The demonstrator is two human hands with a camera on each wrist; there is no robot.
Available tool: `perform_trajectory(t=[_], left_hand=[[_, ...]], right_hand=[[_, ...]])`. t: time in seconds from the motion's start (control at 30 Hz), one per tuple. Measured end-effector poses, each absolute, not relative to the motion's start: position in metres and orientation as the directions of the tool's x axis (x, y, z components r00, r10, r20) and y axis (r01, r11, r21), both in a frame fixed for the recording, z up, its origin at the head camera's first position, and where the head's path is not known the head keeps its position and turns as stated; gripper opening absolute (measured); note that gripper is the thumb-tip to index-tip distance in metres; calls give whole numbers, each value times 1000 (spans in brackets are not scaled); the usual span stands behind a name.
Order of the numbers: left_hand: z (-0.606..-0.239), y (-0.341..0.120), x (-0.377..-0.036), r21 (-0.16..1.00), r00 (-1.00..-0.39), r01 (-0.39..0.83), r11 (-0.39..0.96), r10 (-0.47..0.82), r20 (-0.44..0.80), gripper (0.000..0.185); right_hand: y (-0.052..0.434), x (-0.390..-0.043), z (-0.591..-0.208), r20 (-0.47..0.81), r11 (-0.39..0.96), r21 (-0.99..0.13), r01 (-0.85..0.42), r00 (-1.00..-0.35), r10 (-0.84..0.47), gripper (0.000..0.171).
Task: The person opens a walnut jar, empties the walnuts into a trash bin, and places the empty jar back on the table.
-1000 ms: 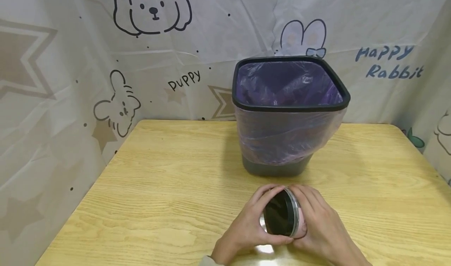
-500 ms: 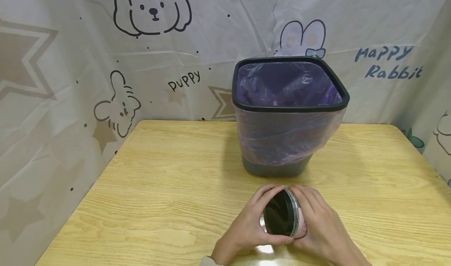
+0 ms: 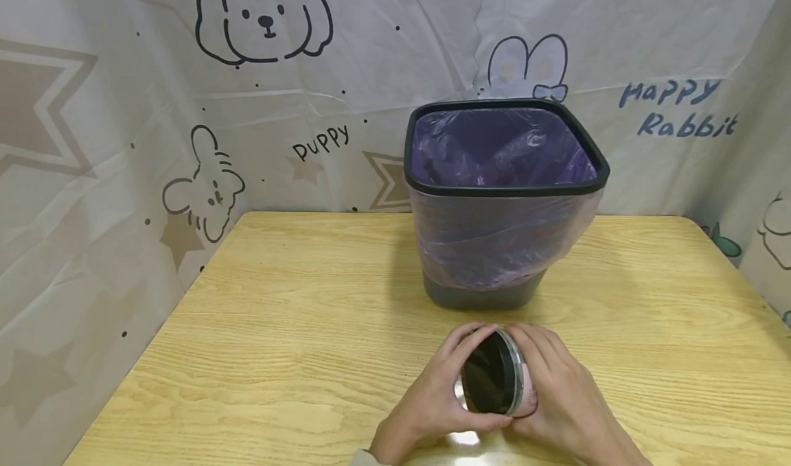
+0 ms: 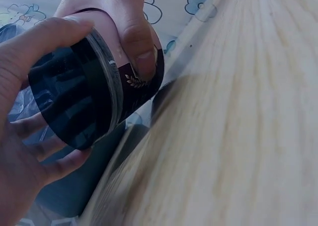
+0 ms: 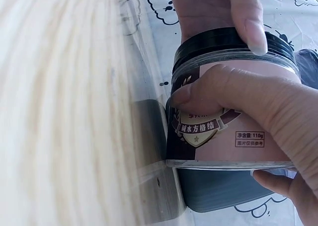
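Low over the table's front part, in the head view, a round jar (image 3: 529, 394) is tipped on its side, its black lid (image 3: 488, 377) facing left. My left hand (image 3: 435, 397) grips the lid, thumb at the near edge and fingers over the far edge. Wrapped round the jar's body is my right hand (image 3: 565, 390). The right wrist view shows a pink and dark label (image 5: 238, 121) with Chinese print and "110g", partly covered by the right thumb. In the left wrist view, the lid (image 4: 64, 97) sits against the jar's clear rim.
A grey bin (image 3: 482, 296) with a black rim and a purple plastic liner stands on the wooden table (image 3: 278, 356), just beyond my hands. Behind and beside the table hangs a pale cloth (image 3: 371, 61) printed with cartoon animals.
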State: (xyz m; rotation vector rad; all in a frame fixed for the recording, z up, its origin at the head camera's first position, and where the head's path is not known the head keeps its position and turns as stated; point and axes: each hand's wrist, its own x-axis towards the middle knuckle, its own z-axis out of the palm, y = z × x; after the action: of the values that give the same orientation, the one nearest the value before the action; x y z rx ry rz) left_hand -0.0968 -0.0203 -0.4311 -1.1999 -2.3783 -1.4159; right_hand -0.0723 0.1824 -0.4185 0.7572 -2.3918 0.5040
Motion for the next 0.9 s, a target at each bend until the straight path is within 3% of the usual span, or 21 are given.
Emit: perform_trajectory(t=[0.23, 0.4, 0.6, 0.8, 0.9], left_hand=[[-432, -20, -98, 604, -625, 753, 261, 574, 530, 111], [-432, -20, -98, 653, -646, 721, 233, 568, 511, 106], [-433, -20, -98, 586, -609, 770, 253, 566, 556, 108], [-432, -20, -97, 643, -646, 727, 241, 560, 520, 104], [-432, -19, -98, 617, -625, 750, 238, 562, 543, 105]], right_hand=[[181, -72, -418, 625, 767, -169, -620, -669, -403, 101], [182, -73, -418, 625, 765, -168, -622, -667, -405, 99], [181, -73, -417, 633, 760, -161, -630, -657, -410, 105], [182, -74, -419, 626, 767, -155, -623, -663, -412, 102], [182, -74, -419, 624, 769, -154, -620, -665, -411, 103]])
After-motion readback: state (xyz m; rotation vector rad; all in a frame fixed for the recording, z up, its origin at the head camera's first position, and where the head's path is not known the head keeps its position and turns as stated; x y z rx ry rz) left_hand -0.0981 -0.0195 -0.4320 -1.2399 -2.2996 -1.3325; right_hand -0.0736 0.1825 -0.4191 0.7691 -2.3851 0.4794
